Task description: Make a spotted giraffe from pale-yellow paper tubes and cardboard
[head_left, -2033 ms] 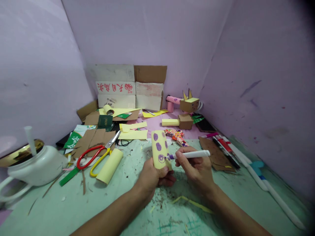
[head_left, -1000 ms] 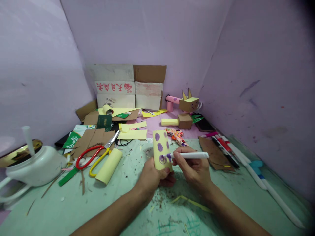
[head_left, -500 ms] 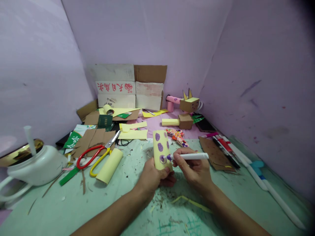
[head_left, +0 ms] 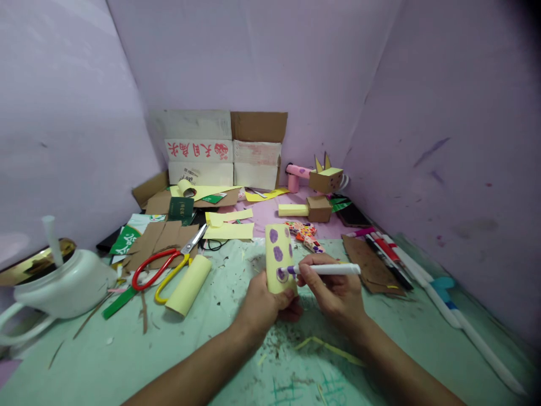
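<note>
the left grip [head_left: 269,301] clasps the spotted yellow tube [head_left: 285,237] low, over the worktop [head_left: 80,366]; the right grip [head_left: 336,290] pinches the white marker [head_left: 338,269], tip at a spot; if the tube twists, ink could stray.

The pale-yellow paper tube [head_left: 279,264] carried rounded purple blotches, the lowest one ringed and patchily filled. The slim white plastic marker [head_left: 332,269] had a purple section near its tip. The long-bladed metal scissors [head_left: 188,248] showed one red handle and one yellow. A second rolled paper tube [head_left: 189,286] was plain pale yellow. The folded cardboard sheet [head_left: 224,160] mixed white panels, red lettering and bare brown. Green crosshatched lines marked the pale-green tabletop [head_left: 220,361].
</note>
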{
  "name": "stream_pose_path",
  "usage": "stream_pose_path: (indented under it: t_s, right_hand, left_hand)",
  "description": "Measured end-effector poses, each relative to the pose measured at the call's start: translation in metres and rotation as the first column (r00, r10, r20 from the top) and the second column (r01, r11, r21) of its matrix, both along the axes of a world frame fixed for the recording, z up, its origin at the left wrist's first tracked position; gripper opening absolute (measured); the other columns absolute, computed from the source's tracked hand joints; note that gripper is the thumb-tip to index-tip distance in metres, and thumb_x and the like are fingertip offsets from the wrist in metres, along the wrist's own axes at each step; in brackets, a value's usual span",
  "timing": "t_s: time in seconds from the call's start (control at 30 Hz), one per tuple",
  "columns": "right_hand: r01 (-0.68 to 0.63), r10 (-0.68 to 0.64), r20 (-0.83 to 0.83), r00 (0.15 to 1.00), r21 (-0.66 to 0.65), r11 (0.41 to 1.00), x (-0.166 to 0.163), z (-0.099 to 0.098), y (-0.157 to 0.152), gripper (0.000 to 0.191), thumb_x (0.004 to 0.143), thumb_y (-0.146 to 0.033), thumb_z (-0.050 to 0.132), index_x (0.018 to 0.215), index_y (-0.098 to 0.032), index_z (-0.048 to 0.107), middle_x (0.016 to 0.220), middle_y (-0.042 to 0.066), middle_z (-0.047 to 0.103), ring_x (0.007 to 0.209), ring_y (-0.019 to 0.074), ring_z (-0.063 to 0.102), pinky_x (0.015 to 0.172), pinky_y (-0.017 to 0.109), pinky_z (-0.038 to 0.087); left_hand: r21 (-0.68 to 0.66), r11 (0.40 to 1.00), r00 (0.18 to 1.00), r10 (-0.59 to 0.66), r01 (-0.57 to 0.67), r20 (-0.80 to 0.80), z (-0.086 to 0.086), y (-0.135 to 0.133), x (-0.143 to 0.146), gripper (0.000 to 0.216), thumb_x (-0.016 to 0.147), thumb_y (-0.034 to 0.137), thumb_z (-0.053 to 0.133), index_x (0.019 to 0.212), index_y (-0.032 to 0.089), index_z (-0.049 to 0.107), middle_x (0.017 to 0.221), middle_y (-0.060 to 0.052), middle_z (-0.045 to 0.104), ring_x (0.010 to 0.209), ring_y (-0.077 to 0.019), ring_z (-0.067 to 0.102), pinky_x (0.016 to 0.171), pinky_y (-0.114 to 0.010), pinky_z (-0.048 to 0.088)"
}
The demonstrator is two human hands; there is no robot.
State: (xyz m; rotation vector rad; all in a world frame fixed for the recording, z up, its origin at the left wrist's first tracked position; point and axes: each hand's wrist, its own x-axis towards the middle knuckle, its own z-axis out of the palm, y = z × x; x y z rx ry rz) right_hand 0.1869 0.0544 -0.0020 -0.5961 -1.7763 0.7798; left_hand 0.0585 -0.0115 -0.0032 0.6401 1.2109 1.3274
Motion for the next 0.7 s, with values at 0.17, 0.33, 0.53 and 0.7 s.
stream_pose_path:
  t_s: [0.17,0.33,0.53,0.7]
  right_hand:
    - [0.016,-0.016,-0.008,1.0,-0.027,1.0,-0.0003,0.002,-0.0008,0.011,0.087,-0.023,0.06,0.078,-0.02,0.063,0.06,-0.001,0.063,0.051,0.0129,0.06,0.048,0.023,0.047]
    - [0.029,-0.029,-0.02,0.999,-0.027,0.999,-0.0018,0.0015,-0.0005,0.01,0.086,-0.024,0.061,0.079,-0.019,0.064,0.062,0.001,0.064,0.052,0.0139,0.061,0.048,0.025,0.048]
    - [0.017,-0.017,-0.004,1.0,-0.024,1.0,-0.0019,0.0027,-0.0031,0.009,0.085,-0.024,0.06,0.079,-0.018,0.064,0.063,0.002,0.065,0.055,0.0157,0.063,0.049,0.026,0.05]
    - [0.009,-0.009,0.0,1.0,0.016,1.0,-0.0029,0.0047,-0.0026,0.009,0.084,-0.022,0.06,0.078,-0.018,0.064,0.063,0.001,0.065,0.054,0.0148,0.062,0.05,0.025,0.05]
  left_hand:
    - [-0.01,1.0,1.0,0.006,-0.006,0.0,0.0019,-0.0007,0.0008,0.043,0.055,0.032,0.081,0.085,0.014,0.057,0.061,-0.001,0.066,0.052,-0.0166,0.061,0.05,-0.029,0.052]
    - [-0.003,1.0,1.0,0.007,-0.007,0.003,0.0039,-0.0017,0.001,0.048,0.055,0.035,0.083,0.088,0.014,0.056,0.062,-0.001,0.066,0.053,-0.017,0.061,0.051,-0.03,0.052]
    - [0.003,1.0,1.0,-0.004,0.004,-0.012,0.0038,-0.001,0.0021,0.055,0.054,0.041,0.085,0.091,0.013,0.057,0.061,-0.001,0.065,0.053,-0.017,0.06,0.051,-0.029,0.051]
    - [0.004,1.0,1.0,-0.008,0.008,-0.025,0.0027,-0.0001,0.002,0.057,0.054,0.047,0.085,0.091,0.013,0.057,0.059,-0.001,0.063,0.052,-0.0157,0.059,0.051,-0.029,0.051]
